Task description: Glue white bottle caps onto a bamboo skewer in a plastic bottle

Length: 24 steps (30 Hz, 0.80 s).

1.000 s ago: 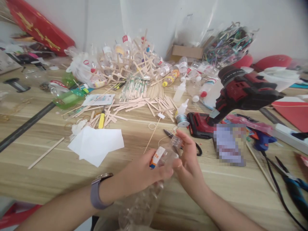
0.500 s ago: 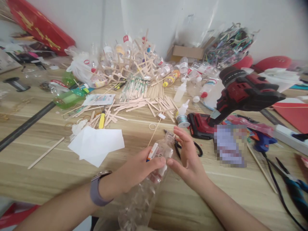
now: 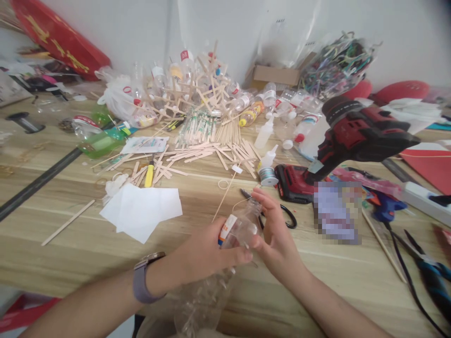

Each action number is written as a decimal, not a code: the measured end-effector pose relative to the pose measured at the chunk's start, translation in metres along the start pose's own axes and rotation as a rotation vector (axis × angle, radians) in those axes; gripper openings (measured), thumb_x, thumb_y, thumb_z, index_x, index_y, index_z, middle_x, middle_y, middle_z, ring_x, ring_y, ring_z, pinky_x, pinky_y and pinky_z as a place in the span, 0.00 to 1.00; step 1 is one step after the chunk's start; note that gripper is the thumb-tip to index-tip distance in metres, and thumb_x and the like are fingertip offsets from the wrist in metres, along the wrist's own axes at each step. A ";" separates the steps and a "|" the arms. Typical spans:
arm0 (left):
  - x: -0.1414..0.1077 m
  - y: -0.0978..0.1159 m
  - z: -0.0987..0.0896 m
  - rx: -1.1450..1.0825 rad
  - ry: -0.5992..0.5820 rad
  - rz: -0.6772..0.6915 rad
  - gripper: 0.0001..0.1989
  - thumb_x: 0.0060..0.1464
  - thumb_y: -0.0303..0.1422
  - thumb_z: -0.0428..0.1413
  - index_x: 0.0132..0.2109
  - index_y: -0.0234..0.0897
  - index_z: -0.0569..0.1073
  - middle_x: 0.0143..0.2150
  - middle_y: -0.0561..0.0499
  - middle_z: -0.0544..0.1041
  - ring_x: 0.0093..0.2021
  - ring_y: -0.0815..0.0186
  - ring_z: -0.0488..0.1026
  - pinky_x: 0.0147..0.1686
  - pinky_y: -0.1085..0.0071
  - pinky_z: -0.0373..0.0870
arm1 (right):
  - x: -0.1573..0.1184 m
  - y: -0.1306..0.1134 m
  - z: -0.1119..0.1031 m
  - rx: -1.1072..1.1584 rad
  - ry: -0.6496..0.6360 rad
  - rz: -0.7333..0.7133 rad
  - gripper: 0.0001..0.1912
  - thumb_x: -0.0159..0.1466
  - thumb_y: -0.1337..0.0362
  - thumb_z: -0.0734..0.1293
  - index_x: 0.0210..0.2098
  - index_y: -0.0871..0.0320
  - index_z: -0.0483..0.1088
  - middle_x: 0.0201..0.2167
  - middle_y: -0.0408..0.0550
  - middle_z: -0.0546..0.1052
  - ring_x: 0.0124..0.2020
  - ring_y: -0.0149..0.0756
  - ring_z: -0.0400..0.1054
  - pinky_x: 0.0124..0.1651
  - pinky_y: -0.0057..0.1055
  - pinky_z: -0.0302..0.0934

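Note:
A clear plastic bottle [image 3: 204, 300] lies tilted at the table's near edge, its neck pointing up and away. My left hand [image 3: 211, 249] wraps round its upper part, thumb across the front. Near those fingers a small white, orange and blue labelled piece [image 3: 227, 229] sits against the bottle. My right hand [image 3: 276, 230] is at the neck, fingers curved and apart from the thumb, fingertips by the bottle's mouth. Whether it presses on the bottle is unclear. A thin loop, perhaps a rubber band, shows beside the neck. A thin stick [image 3: 225, 195] with a white end lies behind.
White paper sheets [image 3: 141, 211] and a yellow-handled tool [image 3: 149, 174] lie left. Wooden sticks [image 3: 197, 152] and bottles are heaped behind. A red and black drill [image 3: 359, 136], black-handled scissors [image 3: 291, 217], a blue glue gun [image 3: 385, 206] and pliers [image 3: 430, 277] are on the right.
My left thumb has shifted right along the bottle. The bottle's neck has moved slightly right and down, and a thin loop now shows beside it. My right fingers are closer round the neck.

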<state>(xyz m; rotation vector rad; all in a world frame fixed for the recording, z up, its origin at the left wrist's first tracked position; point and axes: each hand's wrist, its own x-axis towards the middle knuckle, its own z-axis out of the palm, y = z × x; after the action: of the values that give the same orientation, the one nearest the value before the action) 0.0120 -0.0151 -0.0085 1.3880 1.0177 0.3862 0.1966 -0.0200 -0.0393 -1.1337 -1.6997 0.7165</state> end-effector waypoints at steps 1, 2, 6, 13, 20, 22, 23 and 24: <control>0.000 0.001 0.000 -0.037 -0.005 -0.018 0.21 0.49 0.46 0.59 0.44 0.37 0.68 0.35 0.52 0.74 0.34 0.65 0.70 0.33 0.70 0.64 | 0.000 0.001 -0.001 0.019 -0.002 -0.004 0.37 0.59 0.37 0.59 0.61 0.49 0.53 0.63 0.56 0.55 0.66 0.52 0.46 0.64 0.55 0.45; 0.001 0.002 0.000 -0.089 -0.014 -0.039 0.20 0.50 0.46 0.59 0.44 0.37 0.68 0.33 0.52 0.73 0.32 0.66 0.70 0.32 0.71 0.64 | 0.001 0.003 -0.003 0.033 -0.005 -0.007 0.36 0.60 0.38 0.57 0.61 0.49 0.53 0.63 0.56 0.55 0.66 0.52 0.46 0.64 0.55 0.46; 0.002 0.009 -0.001 -0.289 -0.036 -0.082 0.19 0.50 0.44 0.58 0.43 0.35 0.67 0.30 0.54 0.70 0.28 0.70 0.67 0.30 0.72 0.65 | 0.003 0.006 -0.008 0.027 -0.042 -0.028 0.36 0.60 0.41 0.62 0.63 0.47 0.50 0.65 0.55 0.52 0.67 0.52 0.43 0.64 0.56 0.46; 0.002 0.011 -0.001 -0.281 -0.037 -0.045 0.25 0.51 0.55 0.53 0.41 0.35 0.65 0.28 0.54 0.69 0.28 0.69 0.67 0.30 0.71 0.66 | 0.004 0.002 -0.007 -0.094 -0.098 -0.069 0.40 0.58 0.46 0.68 0.64 0.45 0.47 0.67 0.54 0.48 0.68 0.52 0.41 0.65 0.57 0.43; 0.000 0.007 0.004 -0.315 -0.067 -0.088 0.26 0.52 0.58 0.49 0.37 0.36 0.64 0.26 0.56 0.66 0.25 0.72 0.65 0.28 0.72 0.65 | 0.004 -0.002 -0.004 -0.210 -0.017 -0.135 0.40 0.57 0.41 0.65 0.62 0.50 0.51 0.63 0.59 0.55 0.65 0.53 0.48 0.62 0.56 0.49; 0.000 0.010 0.004 -0.370 -0.082 -0.117 0.24 0.54 0.55 0.49 0.37 0.36 0.65 0.26 0.56 0.66 0.24 0.73 0.64 0.27 0.73 0.64 | 0.004 -0.001 -0.004 -0.193 -0.009 -0.145 0.41 0.56 0.37 0.62 0.62 0.50 0.52 0.62 0.58 0.55 0.65 0.52 0.49 0.63 0.55 0.48; 0.000 0.011 0.004 -0.391 -0.084 -0.119 0.23 0.54 0.54 0.50 0.37 0.36 0.65 0.25 0.56 0.67 0.23 0.73 0.64 0.26 0.74 0.63 | 0.004 -0.001 -0.004 -0.173 -0.013 -0.144 0.41 0.56 0.36 0.60 0.62 0.50 0.52 0.62 0.58 0.55 0.65 0.52 0.48 0.63 0.55 0.48; 0.000 0.012 0.003 -0.402 -0.083 -0.113 0.22 0.54 0.53 0.50 0.37 0.36 0.66 0.25 0.56 0.67 0.23 0.73 0.64 0.26 0.74 0.63 | 0.004 0.000 -0.005 -0.147 -0.021 -0.140 0.40 0.57 0.36 0.59 0.62 0.50 0.52 0.63 0.58 0.55 0.65 0.52 0.47 0.64 0.55 0.47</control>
<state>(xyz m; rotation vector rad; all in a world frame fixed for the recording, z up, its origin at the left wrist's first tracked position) 0.0185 -0.0149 0.0019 0.9735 0.8882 0.4194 0.2009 -0.0167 -0.0358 -1.0967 -1.8538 0.5252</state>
